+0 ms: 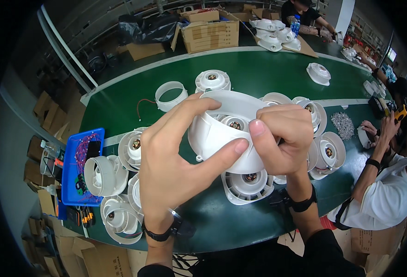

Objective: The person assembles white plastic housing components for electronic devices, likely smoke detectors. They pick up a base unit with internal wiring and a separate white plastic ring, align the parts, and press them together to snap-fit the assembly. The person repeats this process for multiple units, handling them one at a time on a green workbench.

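Observation:
A white plastic fan housing point(229, 150) with a round collar and copper motor windings at its centre is held up over the green bench. My left hand point(166, 157) wraps its left side, fingers over the rim and thumb across the front. On the right rim my right hand point(282, 136) is closed, its thumb pointing up near the collar; its curled fingers are partly hidden. Just below, another fan housing point(247, 187) lies on the bench with its motor showing. Behind my left hand stands a loose white ring point(172, 96), a red wire beside it.
More housings point(102, 176) stand at both sides. A blue tray point(67, 187) of wires lies left, screwdrivers point(88, 214) below it. Small metal parts point(343, 125) are heaped at right, near a co-worker holding a yellow-black tool point(400, 113). Cartons point(211, 37) stand beyond the far edge.

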{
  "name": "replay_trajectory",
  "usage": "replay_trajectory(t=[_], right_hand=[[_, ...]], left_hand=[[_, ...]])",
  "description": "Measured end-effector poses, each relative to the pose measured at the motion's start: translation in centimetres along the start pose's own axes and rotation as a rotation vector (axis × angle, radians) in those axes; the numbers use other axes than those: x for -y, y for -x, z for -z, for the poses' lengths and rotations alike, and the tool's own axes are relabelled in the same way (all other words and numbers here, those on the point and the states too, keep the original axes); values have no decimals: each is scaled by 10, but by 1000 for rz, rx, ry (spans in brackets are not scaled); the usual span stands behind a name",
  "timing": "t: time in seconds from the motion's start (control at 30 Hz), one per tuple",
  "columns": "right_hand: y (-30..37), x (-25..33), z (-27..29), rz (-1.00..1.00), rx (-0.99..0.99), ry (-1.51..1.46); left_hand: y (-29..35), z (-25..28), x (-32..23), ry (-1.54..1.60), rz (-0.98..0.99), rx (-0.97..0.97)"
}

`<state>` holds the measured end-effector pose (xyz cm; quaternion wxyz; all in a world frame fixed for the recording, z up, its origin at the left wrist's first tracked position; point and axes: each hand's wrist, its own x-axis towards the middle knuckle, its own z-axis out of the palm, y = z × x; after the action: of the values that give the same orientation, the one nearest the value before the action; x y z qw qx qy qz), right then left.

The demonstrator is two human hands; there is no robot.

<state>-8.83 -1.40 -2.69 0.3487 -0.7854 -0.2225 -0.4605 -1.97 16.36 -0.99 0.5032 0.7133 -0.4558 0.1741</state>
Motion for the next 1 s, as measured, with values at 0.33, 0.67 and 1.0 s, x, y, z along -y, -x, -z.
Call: replay_trajectory(t=[0.33, 0.67, 1.0], right_hand=[[0, -3, 4, -20, 52, -57], [4, -2, 3, -252, -130, -184], [-1, 1, 0, -56, 57, -40]], left_hand=[[4, 10, -3, 16, 295, -38], [2, 5, 0, 53, 31, 12], [-1, 6, -4, 63, 289, 12]])
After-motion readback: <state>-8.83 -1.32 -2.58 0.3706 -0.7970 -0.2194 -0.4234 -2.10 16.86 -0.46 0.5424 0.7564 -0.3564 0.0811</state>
